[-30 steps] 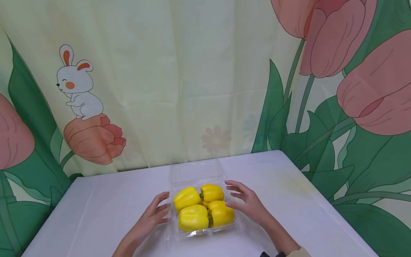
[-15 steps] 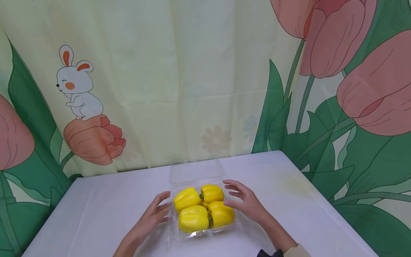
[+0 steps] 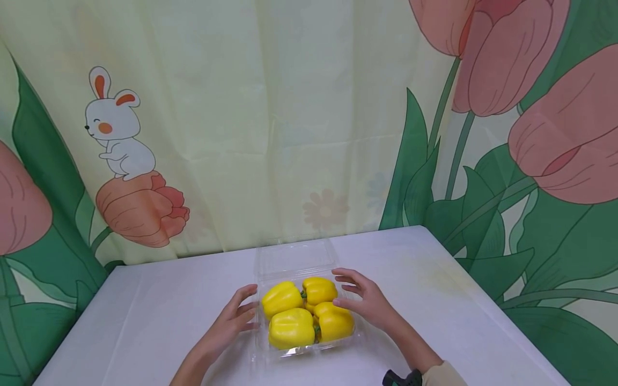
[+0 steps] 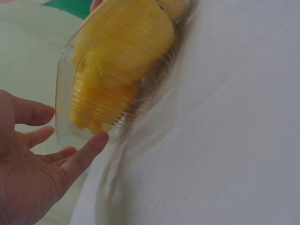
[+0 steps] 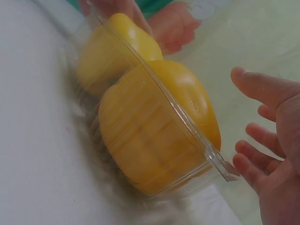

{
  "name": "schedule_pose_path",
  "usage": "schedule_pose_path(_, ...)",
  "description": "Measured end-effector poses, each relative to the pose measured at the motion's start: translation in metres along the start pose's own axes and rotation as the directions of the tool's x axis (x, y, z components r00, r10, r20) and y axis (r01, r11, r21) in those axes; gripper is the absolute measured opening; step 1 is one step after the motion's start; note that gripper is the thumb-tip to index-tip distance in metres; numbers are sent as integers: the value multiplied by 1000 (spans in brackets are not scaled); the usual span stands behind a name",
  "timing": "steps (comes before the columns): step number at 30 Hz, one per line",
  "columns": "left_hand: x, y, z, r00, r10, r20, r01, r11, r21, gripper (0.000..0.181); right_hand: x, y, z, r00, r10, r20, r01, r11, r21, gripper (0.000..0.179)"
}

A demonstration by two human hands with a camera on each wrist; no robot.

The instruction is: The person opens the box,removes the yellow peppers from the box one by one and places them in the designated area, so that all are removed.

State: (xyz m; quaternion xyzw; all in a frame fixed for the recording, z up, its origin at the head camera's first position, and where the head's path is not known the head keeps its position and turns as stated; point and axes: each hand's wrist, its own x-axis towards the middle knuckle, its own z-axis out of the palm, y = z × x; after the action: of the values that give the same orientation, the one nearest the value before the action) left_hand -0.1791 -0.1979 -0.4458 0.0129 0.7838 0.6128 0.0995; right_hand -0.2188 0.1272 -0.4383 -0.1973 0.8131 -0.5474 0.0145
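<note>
Several yellow bell peppers (image 3: 291, 328) lie in a clear plastic clamshell box (image 3: 309, 351), whose lid (image 3: 296, 257) is folded back toward the curtain. My left hand (image 3: 233, 317) is at the box's left side, fingers spread and slightly bent. In the left wrist view its fingertips are close to the ribbed wall; whether they touch it I cannot tell. On the other side, my right hand (image 3: 369, 303) is at the right rim, with its thumb near a pepper. The right wrist view has its loosely bent fingers beside the rim corner, holding nothing.
A white-covered table (image 3: 159, 316) bears the box. Behind it hangs a curtain (image 3: 309, 107) printed with tulips and a rabbit. At my right wrist there is a black device (image 3: 403, 378) by a beige sleeve.
My right hand has shifted slightly left, closer over the box's right rim. My left hand has edged a little to the right. The box and peppers look unmoved.
</note>
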Motion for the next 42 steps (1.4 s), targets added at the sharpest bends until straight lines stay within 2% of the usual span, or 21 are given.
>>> schedule_pose_path(22,8,-4,2,1000,-16,-11,16,1000,9,54,10,0,6,1000,15,4,-15,1000,-14,58)
schedule_pose_path(31,10,-3,1,1000,7,5,-7,1000,-4,54,13,0,7,1000,-10,24,11,999,-39,56)
schedule_pose_path(39,13,-4,1,1000,-5,5,5,1000,-4,54,13,-7,10,999,-9,32,10,999,-33,55)
schedule_pose_path(42,12,-4,1,1000,-7,5,7,1000,-6,54,15,-3,10,999,-8,38,10,999,-33,55)
